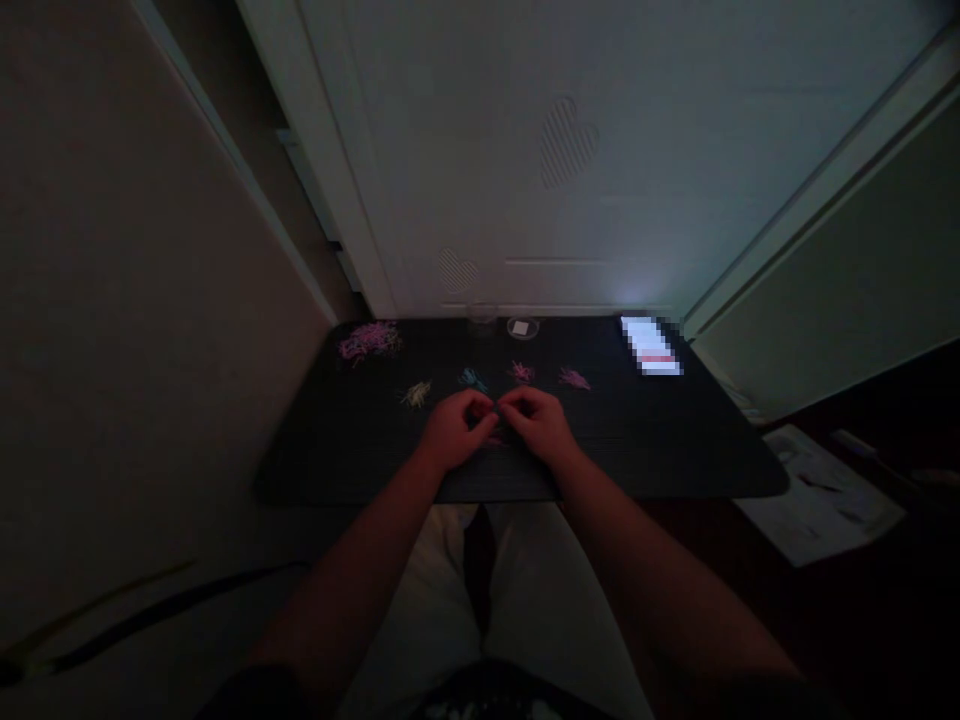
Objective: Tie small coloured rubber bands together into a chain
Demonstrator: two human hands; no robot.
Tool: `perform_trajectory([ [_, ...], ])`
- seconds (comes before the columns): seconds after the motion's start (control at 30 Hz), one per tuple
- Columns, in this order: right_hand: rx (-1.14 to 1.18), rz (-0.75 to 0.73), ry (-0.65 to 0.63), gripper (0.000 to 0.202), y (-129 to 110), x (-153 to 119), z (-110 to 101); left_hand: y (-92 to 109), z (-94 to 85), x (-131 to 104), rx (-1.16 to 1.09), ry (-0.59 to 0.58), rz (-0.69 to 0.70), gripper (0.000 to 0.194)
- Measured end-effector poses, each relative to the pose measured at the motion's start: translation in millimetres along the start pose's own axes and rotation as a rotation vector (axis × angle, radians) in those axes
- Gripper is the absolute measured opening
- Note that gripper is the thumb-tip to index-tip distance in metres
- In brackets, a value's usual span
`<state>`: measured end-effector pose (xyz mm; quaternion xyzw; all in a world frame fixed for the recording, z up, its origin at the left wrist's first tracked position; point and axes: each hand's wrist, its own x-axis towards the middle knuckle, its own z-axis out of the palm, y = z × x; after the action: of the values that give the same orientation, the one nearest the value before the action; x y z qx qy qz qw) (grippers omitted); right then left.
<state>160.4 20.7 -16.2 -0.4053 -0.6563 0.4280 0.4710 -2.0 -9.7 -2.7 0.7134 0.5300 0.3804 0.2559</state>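
My left hand and my right hand meet over the middle of the dark table. On both, thumb and fingers are closed in a pinch, with the fingertips nearly touching. Whatever lies between them is too small and dim to make out. A few pinkish thin pieces show on the table below the fingertips. Just beyond my hands lie small piles of thin strip-like pieces: a cream pile, a teal pile, a pink pile and a purplish-pink pile.
A larger mixed-colour pile sits at the far left corner. Along the back stand a clear container and a round clear lid with a white square. A lit phone lies back right. Behind rises a white panel with heart patterns.
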Motion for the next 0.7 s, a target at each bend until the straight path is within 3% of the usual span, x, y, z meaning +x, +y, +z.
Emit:
perform_trajectory([
  [0.27,-0.018,-0.003,-0.014,0.01,-1.2,0.6,0.2,-2.0,0.5,0.1,0.028,0.008,0.001,0.018],
  [0.43,0.123,0.086,0.048,0.012,-3.4,1.2,-2.3,-3.7,1.0,0.3,0.042,0.028,0.005,0.018],
  [0.7,-0.003,0.016,-0.134,0.008,1.1,0.0,-0.6,-6.0,2.1,1.1,0.06,0.031,0.025,0.014],
])
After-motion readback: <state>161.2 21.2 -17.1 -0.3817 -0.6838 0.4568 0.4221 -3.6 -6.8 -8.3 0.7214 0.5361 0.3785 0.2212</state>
